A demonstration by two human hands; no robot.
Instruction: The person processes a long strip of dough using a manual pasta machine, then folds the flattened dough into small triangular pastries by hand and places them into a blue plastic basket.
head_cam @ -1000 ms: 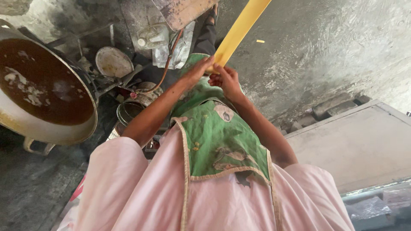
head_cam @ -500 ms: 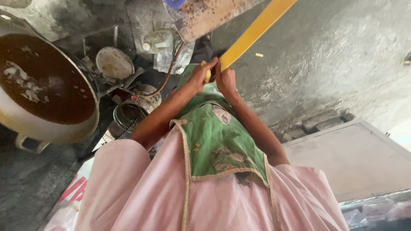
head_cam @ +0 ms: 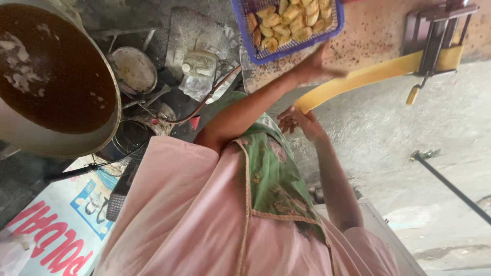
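We have one view only, from the camera on the person's head, looking steeply down along the chest to the floor. It sits close: the pink garment (head_cam: 204, 225) fills the 6 o'clock half, and the work surface (head_cam: 378, 36) lies toward 12 to 1 o'clock.

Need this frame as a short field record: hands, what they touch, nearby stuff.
left hand: raised, fingers blurred, against the yellow dough sheet
right hand: under the sheet's near end, touching it
dough sheet: runs out of the roller machine
basket: blue, holds fried yellow pieces, above the left hand
wok: large, dark oil, far left
clothing: pink garment, green apron
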